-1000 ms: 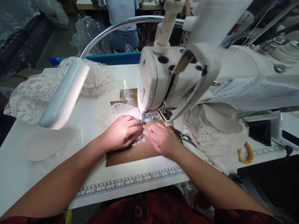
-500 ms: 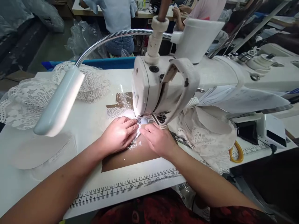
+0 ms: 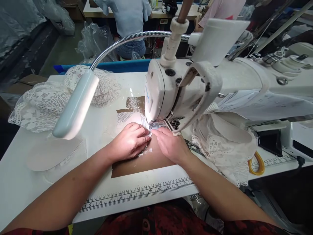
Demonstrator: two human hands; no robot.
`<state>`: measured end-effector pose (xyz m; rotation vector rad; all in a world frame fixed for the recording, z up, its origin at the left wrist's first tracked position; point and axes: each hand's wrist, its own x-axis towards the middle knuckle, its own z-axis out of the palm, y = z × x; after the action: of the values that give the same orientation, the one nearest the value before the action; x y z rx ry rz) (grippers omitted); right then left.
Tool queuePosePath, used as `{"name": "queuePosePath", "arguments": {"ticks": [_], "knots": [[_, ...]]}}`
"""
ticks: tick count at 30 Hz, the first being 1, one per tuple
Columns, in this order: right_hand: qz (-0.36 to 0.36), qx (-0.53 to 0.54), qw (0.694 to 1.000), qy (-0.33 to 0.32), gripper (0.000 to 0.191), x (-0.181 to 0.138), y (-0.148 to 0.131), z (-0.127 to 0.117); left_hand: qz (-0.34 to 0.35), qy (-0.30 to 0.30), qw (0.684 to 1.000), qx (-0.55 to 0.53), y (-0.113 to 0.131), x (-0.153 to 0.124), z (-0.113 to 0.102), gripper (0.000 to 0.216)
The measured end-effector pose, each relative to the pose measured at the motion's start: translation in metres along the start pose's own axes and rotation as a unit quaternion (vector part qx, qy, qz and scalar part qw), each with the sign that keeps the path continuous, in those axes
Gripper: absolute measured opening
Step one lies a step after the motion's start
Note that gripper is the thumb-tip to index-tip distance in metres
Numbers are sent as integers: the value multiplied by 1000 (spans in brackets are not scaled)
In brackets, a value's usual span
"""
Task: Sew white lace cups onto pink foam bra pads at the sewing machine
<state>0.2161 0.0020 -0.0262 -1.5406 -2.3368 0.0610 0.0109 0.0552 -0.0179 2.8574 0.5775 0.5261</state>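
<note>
My left hand (image 3: 129, 142) lies palm down on a small piece of white lace (image 3: 144, 150) on the brown patch of the table, fingers together and pointing at the needle. My right hand (image 3: 170, 145) rests beside it, fingertips pinching the lace edge just in front of the presser foot (image 3: 154, 124). The white sewing machine head (image 3: 168, 91) stands right above both hands. More lace (image 3: 128, 114) trails out behind the needle.
A gooseneck lamp (image 3: 75, 104) hangs over the table's left side. Lace pieces (image 3: 44, 101) are heaped at the back left, and lace cups (image 3: 220, 140) lie to the right by yellow-handled scissors (image 3: 255, 163). A ruler strip (image 3: 139, 194) runs along the front edge. People work behind.
Both hands stay on the lace at the needle, shifted only slightly; the view itself has swung a little.
</note>
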Motion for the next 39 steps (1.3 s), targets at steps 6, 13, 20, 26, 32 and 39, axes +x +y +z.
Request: {"name": "queuePosePath", "arguments": {"ticks": [6, 13, 20, 26, 32, 39], "knots": [[-49, -1, 999, -23, 30, -4, -4, -3, -9, 1, 1000, 6, 2, -1, 0, 25], [-38, -50, 998, -6, 33, 0, -7, -2, -34, 18, 999, 30, 1, 0, 1, 26], [-28, -8, 1000, -5, 40, 0, 0, 1, -56, 14, 996, 67, -8, 0, 3, 32], [-18, 20, 1000, 2, 38, -3, 2, 2, -96, 25, 991, 85, -14, 1, 4, 33], [-37, 29, 999, 0, 36, -2, 1, -1, -161, 59, 979, 106, -24, -3, 6, 32], [-50, 23, 998, -13, 35, 0, 2, -3, -276, 48, 953, 119, -30, -6, 3, 34]]}}
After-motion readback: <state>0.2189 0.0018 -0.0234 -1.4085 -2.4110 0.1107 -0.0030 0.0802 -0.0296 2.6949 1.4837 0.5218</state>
